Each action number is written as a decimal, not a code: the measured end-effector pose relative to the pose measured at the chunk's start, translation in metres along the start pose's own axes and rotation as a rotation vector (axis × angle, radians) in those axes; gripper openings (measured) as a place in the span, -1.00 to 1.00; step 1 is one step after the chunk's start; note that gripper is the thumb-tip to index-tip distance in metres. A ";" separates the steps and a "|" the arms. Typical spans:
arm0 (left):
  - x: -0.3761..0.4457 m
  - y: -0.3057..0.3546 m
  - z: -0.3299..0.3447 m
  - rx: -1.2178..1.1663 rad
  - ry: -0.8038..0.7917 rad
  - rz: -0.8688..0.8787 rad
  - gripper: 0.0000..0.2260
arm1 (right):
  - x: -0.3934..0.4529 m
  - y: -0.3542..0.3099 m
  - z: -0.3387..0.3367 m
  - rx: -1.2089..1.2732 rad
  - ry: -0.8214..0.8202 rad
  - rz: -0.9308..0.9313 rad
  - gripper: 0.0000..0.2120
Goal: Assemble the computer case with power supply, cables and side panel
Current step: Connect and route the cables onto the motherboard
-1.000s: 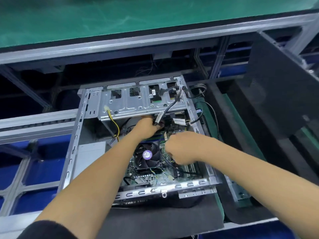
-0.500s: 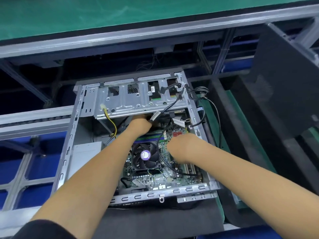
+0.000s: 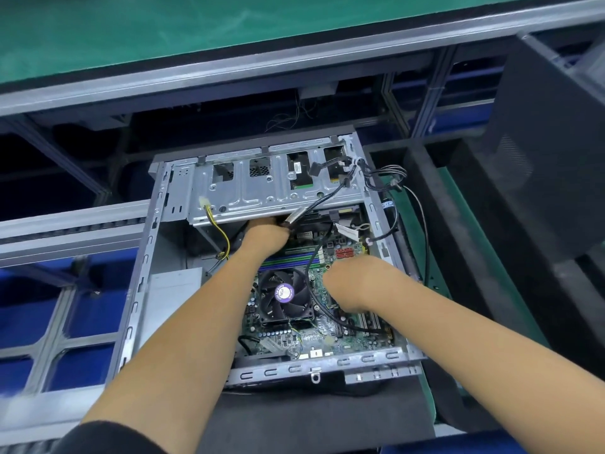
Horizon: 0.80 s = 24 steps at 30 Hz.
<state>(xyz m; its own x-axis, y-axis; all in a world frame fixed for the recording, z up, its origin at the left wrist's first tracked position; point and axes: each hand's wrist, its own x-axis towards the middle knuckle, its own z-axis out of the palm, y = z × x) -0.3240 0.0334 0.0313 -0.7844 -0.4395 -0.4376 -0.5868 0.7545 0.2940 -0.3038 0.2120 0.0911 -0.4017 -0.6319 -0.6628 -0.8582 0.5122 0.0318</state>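
left hand [image 3: 265, 231] reaches under drive cage [image 3: 262, 194], fingers hidden, grip cannot be told | right hand [image 3: 352, 283] curled over motherboard [image 3: 288, 339] beside fan [image 3: 284, 298], hold unclear | computer case [image 3: 144, 276] lies open on black mat [image 3: 314, 417]

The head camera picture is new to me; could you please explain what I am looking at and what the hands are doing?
The camera sits on the person's head, looking down at their own bare arms. An open computer case lies on a dark mat, its motherboard and CPU fan exposed. The left hand reaches under the metal drive cage and seems to grip a black cable there. The right hand rests on the board beside the fan; its fingers are hidden. A dark side panel stands at right.
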 end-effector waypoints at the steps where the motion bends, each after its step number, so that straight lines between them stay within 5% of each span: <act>1: 0.000 0.001 0.000 -0.027 0.014 0.006 -0.75 | 0.001 0.000 0.000 0.003 -0.002 0.001 -0.72; 8: -0.015 0.015 0.010 -0.434 -0.101 0.228 -0.73 | 0.005 0.001 0.001 0.031 -0.031 -0.012 -0.79; 12: -0.012 0.022 0.009 -0.211 -0.172 0.280 -0.89 | 0.009 0.003 0.002 0.055 -0.047 -0.030 -0.74; 14: -0.014 0.026 0.012 -0.049 -0.192 0.283 -0.73 | 0.011 0.004 0.002 0.079 -0.058 -0.044 -0.74; 20: -0.011 0.032 0.015 0.070 -0.173 0.395 -0.74 | 0.010 0.004 0.002 0.104 -0.061 -0.049 -0.89; 24: -0.008 0.035 0.023 0.052 -0.143 0.400 -0.72 | 0.010 0.004 0.000 0.095 -0.058 -0.048 -0.73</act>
<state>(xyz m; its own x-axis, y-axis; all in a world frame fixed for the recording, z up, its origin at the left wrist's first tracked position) -0.3334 0.0744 0.0259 -0.9102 -0.0380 -0.4124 -0.2283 0.8768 0.4232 -0.3108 0.2081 0.0844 -0.3395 -0.6233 -0.7044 -0.8406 0.5372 -0.0702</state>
